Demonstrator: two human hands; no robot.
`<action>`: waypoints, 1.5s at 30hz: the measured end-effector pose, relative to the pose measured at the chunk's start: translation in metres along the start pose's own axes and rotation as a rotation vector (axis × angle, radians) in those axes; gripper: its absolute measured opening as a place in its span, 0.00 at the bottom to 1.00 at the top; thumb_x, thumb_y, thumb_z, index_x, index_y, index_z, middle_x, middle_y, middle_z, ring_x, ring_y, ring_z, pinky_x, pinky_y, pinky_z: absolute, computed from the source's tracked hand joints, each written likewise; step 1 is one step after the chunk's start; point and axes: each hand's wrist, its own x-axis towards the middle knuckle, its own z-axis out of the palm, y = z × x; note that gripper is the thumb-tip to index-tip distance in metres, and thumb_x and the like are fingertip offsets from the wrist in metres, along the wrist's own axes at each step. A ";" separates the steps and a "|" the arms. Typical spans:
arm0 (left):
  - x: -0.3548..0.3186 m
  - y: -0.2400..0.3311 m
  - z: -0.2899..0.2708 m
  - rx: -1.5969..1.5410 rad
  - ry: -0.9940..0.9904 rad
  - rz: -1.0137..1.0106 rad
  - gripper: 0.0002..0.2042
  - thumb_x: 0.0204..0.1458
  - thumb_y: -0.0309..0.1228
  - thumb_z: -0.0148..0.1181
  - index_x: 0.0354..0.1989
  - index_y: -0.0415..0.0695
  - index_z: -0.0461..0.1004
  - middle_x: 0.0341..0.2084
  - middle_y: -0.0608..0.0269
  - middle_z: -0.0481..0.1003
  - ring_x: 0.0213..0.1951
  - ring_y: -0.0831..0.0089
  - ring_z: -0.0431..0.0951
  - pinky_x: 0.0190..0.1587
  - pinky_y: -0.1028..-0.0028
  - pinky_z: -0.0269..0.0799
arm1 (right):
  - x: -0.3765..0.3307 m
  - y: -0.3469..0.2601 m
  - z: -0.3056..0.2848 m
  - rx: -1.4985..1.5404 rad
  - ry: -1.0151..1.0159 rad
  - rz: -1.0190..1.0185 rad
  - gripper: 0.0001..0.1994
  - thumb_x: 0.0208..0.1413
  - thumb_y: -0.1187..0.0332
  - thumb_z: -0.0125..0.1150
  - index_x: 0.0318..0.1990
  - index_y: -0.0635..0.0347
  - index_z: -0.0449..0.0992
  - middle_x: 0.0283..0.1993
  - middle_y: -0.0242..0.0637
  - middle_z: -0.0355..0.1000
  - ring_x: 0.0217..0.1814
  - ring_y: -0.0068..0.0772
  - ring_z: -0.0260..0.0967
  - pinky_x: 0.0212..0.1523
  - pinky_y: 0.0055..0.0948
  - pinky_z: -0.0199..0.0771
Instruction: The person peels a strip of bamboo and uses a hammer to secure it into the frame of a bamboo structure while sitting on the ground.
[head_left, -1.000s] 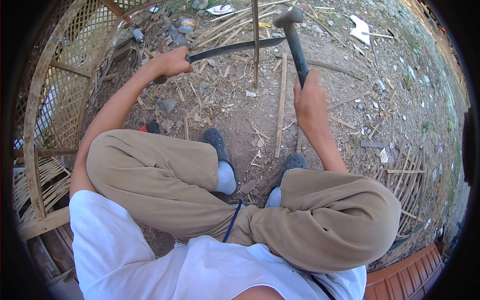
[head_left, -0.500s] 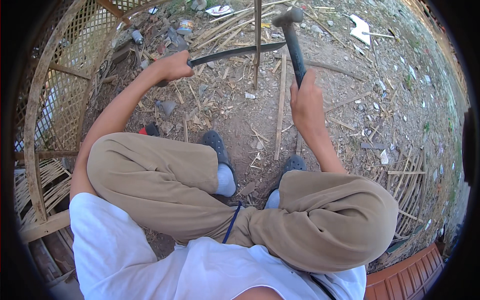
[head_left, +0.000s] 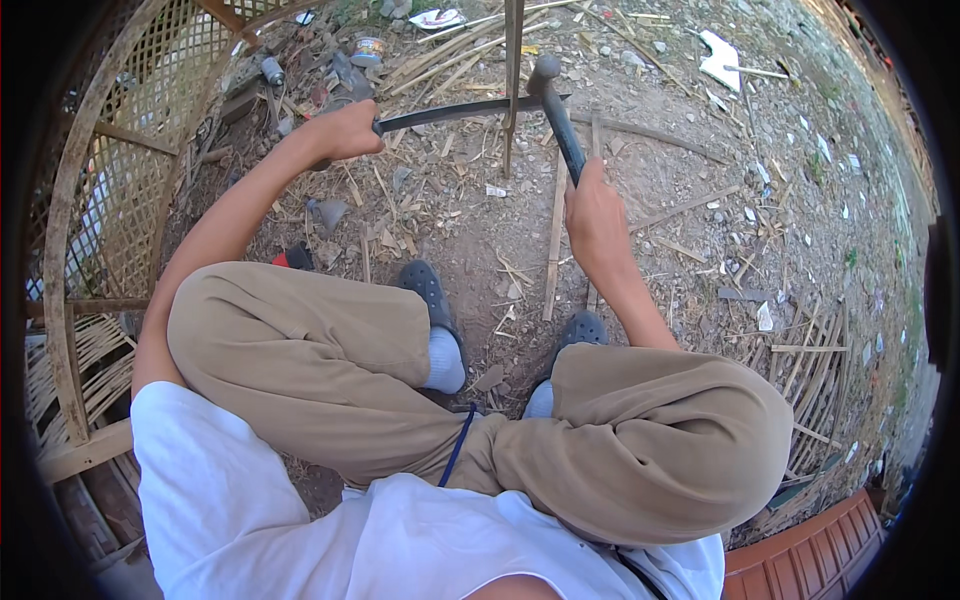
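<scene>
My left hand (head_left: 347,133) is closed round the handle of a machete (head_left: 440,113), with the arm stretched out to the left. Its long dark blade points right and crosses an upright thin strip of wood (head_left: 514,60); whether it is lodged in the strip or only against it, I cannot tell. A hammer (head_left: 566,140) is gripped by its dark handle in my right hand (head_left: 598,215). The hammer head is up, close to the blade's tip end, right of the strip; contact is unclear.
Wooden strips (head_left: 553,240) and scraps litter the dirt between and beyond my feet. A curved lattice frame (head_left: 72,200) stands at the left. A slatted bamboo piece (head_left: 815,370) lies at the right, near a reddish-brown panel (head_left: 815,550). A small tin (head_left: 368,51) sits at the far left.
My right hand has moved left with the hammer, bringing its head down and left toward the blade's tip. The left hand and machete hold nearly the same place.
</scene>
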 end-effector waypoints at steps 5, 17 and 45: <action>-0.004 -0.026 0.015 0.064 0.028 -0.004 0.27 0.46 0.38 0.63 0.50 0.29 0.71 0.42 0.36 0.78 0.46 0.48 0.81 0.49 0.58 0.74 | 0.007 -0.024 -0.003 0.081 -0.056 -0.012 0.11 0.64 0.74 0.58 0.44 0.71 0.62 0.26 0.66 0.73 0.32 0.75 0.74 0.32 0.63 0.72; 0.009 -0.033 0.027 -0.013 0.022 -0.045 0.25 0.47 0.38 0.64 0.48 0.29 0.72 0.41 0.34 0.79 0.45 0.48 0.81 0.49 0.59 0.74 | 0.011 -0.007 0.008 0.023 -0.047 -0.078 0.11 0.64 0.75 0.58 0.43 0.73 0.61 0.26 0.65 0.73 0.31 0.74 0.74 0.31 0.63 0.71; 0.027 -0.004 0.047 0.037 -0.062 -0.003 0.23 0.45 0.35 0.61 0.44 0.26 0.71 0.42 0.29 0.78 0.47 0.42 0.82 0.50 0.54 0.74 | 0.008 0.014 0.014 0.093 -0.095 0.015 0.10 0.62 0.77 0.54 0.44 0.76 0.62 0.25 0.67 0.73 0.33 0.75 0.74 0.34 0.63 0.72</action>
